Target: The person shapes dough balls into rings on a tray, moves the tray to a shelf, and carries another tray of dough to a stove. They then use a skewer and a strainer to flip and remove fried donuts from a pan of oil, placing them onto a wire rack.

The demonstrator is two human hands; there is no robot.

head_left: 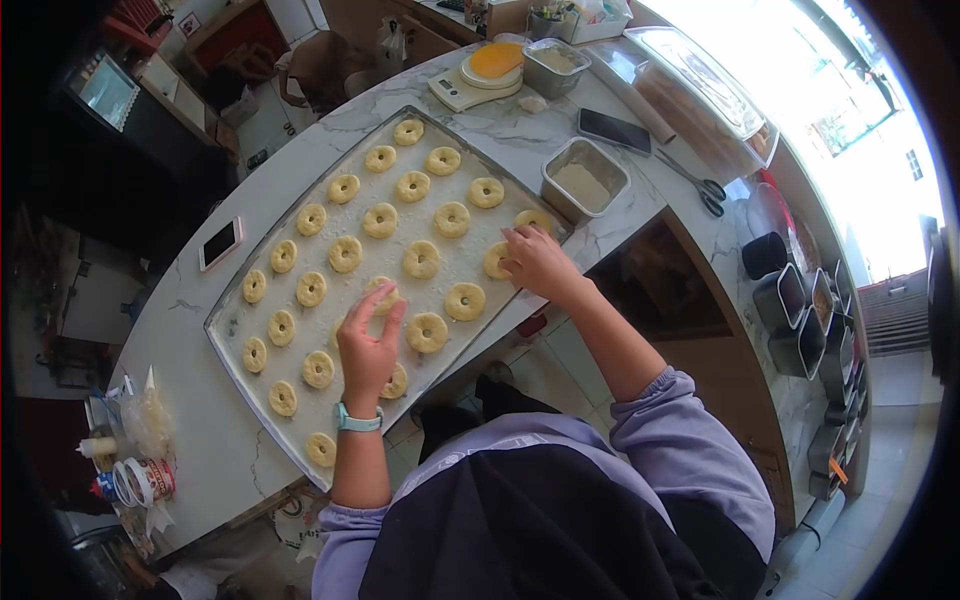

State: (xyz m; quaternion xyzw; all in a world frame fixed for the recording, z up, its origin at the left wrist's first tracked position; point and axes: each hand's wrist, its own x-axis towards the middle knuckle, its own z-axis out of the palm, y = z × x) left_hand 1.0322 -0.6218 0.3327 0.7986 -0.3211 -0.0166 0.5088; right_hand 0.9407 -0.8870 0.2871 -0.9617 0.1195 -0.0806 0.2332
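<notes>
Rows of pale yellow dough rings (421,260) lie on a large floured tray (400,240) on the marble counter. Above the lower middle of the tray is my left hand (370,345), thumb and fingers apart, partly covering a ring (384,298); it holds nothing. My right hand (540,262) is at the tray's right corner, fingers bent down between one ring (496,262) and another (533,220). Its fingertips are partly hidden, so whether they grip dough is unclear. A metal tin with flour (586,180) stands just beyond that corner.
A pink-edged phone (221,244) lies left of the tray. Behind it are a scale (478,82), another tin (556,62), a dark phone (614,131) and scissors (704,190). Dark tins (797,341) line the right side; bottles and a tub (150,482) stand lower left.
</notes>
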